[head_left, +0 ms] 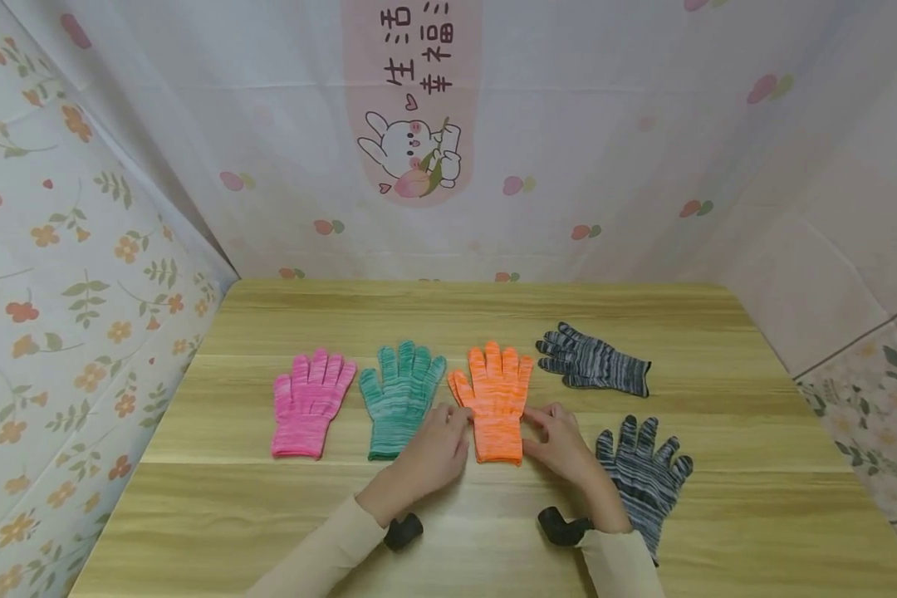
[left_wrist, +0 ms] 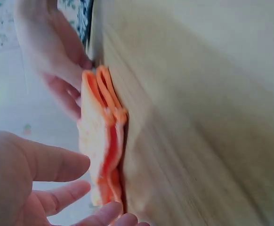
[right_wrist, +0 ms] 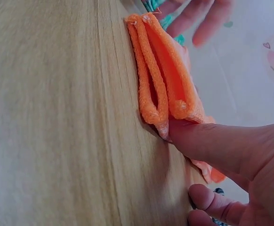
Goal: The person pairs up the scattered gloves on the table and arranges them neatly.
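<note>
Two orange knit gloves lie stacked flat on the table, fingers pointing away and cuffs toward me. Their two cuff openings show one above the other in the right wrist view. My left hand is at the stack's left edge, with thumb and fingers spread apart beside it. On the opposite edge, the thumb of my right hand touches the side near the cuffs, while its other fingers stay apart from it. A green glove lies just left, partly behind my left hand.
A pink glove lies at far left. Two grey-and-black gloves lie on the right, one sideways toward the back, the other partly behind my right forearm. Black wrist mounts hang under both wrists. A printed curtain borders the wooden table's back edge.
</note>
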{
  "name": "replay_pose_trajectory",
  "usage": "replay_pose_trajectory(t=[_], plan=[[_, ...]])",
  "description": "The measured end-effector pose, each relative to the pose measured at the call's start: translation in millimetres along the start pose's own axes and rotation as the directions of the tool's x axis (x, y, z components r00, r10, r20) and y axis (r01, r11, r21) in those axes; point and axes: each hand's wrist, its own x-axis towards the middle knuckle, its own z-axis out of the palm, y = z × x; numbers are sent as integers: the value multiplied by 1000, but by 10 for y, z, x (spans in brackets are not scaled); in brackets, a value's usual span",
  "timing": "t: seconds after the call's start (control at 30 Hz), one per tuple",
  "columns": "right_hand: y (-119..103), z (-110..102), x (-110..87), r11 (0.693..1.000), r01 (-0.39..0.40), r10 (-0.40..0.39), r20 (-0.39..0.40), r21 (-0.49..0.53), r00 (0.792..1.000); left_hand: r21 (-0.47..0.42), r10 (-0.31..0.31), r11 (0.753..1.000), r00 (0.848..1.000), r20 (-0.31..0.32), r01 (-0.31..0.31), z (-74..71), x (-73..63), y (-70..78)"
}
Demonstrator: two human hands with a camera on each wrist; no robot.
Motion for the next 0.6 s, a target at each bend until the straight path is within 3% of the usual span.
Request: replay_pose_trajectory(t=[0.3, 0.6], plan=[[-7, 5, 0, 1000, -3, 3, 2, 17, 1000, -158, -148, 975, 987, 62, 157, -25, 211, -29], [2, 4, 5, 1000, -5, 5, -3, 3, 1000, -343, -195, 915, 977, 81, 211, -58, 234, -22]])
